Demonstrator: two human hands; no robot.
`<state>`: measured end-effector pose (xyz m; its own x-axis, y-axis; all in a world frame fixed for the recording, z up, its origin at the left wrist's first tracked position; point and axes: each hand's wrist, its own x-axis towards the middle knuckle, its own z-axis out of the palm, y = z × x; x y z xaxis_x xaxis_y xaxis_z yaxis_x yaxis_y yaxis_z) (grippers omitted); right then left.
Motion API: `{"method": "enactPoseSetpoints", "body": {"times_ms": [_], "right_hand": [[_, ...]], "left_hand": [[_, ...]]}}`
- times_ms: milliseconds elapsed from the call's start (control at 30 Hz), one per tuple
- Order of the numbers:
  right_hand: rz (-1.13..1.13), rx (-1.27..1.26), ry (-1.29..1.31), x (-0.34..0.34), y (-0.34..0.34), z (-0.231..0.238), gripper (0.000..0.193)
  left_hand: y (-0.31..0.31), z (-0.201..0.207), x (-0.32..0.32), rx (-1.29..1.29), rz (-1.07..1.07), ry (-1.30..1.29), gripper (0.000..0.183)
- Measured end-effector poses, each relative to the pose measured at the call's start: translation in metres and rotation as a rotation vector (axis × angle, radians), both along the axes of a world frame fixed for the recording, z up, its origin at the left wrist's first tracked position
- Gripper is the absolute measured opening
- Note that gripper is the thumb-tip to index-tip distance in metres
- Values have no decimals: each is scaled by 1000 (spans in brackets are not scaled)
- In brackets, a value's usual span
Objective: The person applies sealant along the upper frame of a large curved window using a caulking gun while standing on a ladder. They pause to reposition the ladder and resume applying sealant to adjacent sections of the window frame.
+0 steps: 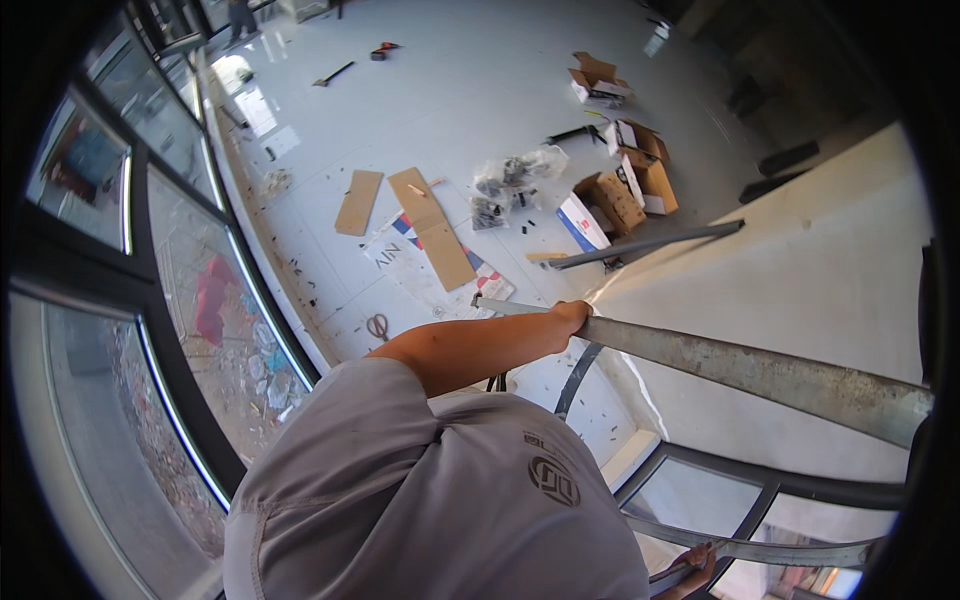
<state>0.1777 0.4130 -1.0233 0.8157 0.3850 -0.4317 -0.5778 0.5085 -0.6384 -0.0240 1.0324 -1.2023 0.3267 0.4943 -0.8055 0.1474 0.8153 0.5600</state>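
My left hand is closed around a long, worn metal bar, close to its left end. The bar slants away to the right, past the pale wall. My bare left forearm reaches across in front of my grey shirt. At the lower right, my right hand has its fingers curled beside a curved metal rail. A narrow grey strip runs into that hand, partly hidden, so what it grips is unclear.
Glass panes in dark frames line the left. On the floor lie cardboard pieces, scissors, plastic bags of parts, opened boxes, a dark bar, a hammer and a red-black tool. A person's legs show far off.
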Motion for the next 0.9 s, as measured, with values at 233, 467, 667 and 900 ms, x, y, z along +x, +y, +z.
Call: {"method": "enactPoseSetpoints", "body": {"times_ms": [233, 467, 667, 900], "right_hand": [[314, -393, -199, 84, 121, 3, 36], [332, -393, -367, 70, 279, 10, 26], [659, -237, -335, 26, 398, 8, 20], [706, -150, -253, -21, 547, -29, 21]], "left_hand": [[73, 6, -85, 60, 190, -22, 45], [138, 16, -182, 54, 463, -116, 19], [207, -21, -294, 57, 550, -154, 25], [272, 9, -421, 10, 688, -254, 22]]}}
